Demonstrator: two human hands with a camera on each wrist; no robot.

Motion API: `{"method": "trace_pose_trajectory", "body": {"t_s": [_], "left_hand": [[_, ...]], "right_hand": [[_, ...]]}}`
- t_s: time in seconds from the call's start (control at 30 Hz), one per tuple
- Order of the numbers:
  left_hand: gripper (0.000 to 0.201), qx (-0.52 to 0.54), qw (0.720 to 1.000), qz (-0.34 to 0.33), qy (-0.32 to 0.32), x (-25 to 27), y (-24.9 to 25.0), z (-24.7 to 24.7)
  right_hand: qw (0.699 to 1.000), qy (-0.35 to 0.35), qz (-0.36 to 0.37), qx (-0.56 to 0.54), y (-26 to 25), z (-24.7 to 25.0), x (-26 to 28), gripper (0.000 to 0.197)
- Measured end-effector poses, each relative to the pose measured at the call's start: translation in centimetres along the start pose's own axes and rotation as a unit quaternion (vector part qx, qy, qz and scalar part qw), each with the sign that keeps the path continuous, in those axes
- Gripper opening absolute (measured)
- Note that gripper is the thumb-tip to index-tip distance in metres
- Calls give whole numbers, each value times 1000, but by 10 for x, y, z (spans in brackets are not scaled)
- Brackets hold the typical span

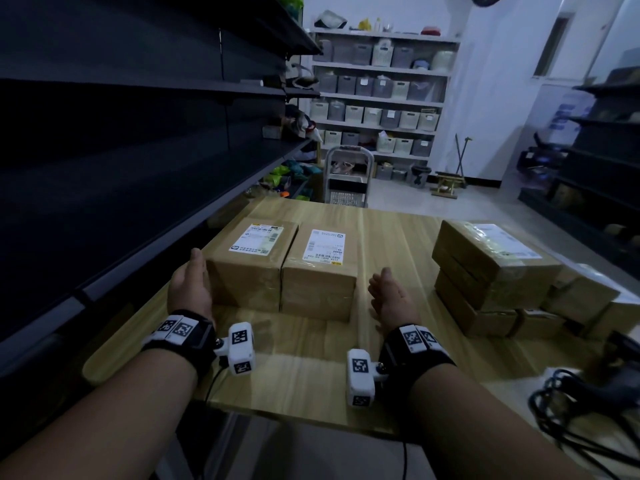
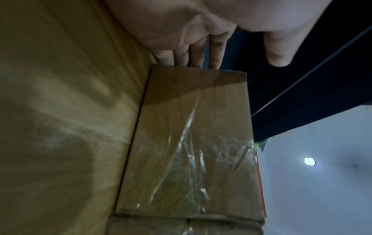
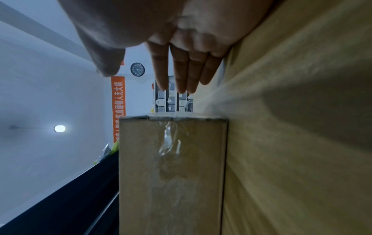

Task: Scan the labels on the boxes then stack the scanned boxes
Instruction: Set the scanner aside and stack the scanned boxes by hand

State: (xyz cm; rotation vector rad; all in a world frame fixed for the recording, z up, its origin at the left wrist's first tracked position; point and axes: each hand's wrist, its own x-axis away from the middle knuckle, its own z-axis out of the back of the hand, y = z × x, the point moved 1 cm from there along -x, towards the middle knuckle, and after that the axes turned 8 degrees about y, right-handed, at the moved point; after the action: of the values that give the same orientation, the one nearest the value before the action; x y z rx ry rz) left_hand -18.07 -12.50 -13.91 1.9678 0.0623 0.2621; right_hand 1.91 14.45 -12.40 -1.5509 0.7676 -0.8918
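Observation:
Two brown cardboard boxes stand side by side on the wooden table [image 1: 391,244], each with a white label on top: the left box [image 1: 252,261] and the right box [image 1: 320,271]. My left hand [image 1: 189,280] is held flat and upright close against the left box's outer side, and whether it touches cannot be told. Its fingers [image 2: 193,54] are straight beside the taped box [image 2: 191,143]. My right hand [image 1: 388,296] is open just right of the right box, a small gap away. Its fingers [image 3: 181,76] point straight past that box [image 3: 173,174]. Neither hand holds anything.
A stack of taped boxes [image 1: 491,268] stands at the table's right, with more boxes [image 1: 581,299] behind it. A dark scanner with a coiled black cable [image 1: 588,386] lies at the near right edge. Dark shelving [image 1: 121,168] runs along the left.

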Motion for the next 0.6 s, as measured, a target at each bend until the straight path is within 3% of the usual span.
{"method": "trace_pose_trajectory", "body": {"t_s": [0.1, 0.2, 0.3, 0.47, 0.6], "left_hand": [[90, -14, 1000, -12, 21, 14, 15, 5], [60, -23, 998, -37, 54, 32, 36, 10], [28, -2, 995, -81, 50, 57, 56, 2], [36, 34, 991, -116, -50, 124, 69, -53], [25, -3, 980, -93, -176, 190, 55, -109]], "right_hand": [[999, 11, -30, -23, -7, 10, -3, 60], [998, 4, -54, -40, -18, 23, 2, 53], [995, 10, -25, -94, -29, 39, 8, 47], [996, 44, 27, -79, -60, 81, 12, 43], [990, 96, 65, -85, -94, 127, 16, 43]]}}
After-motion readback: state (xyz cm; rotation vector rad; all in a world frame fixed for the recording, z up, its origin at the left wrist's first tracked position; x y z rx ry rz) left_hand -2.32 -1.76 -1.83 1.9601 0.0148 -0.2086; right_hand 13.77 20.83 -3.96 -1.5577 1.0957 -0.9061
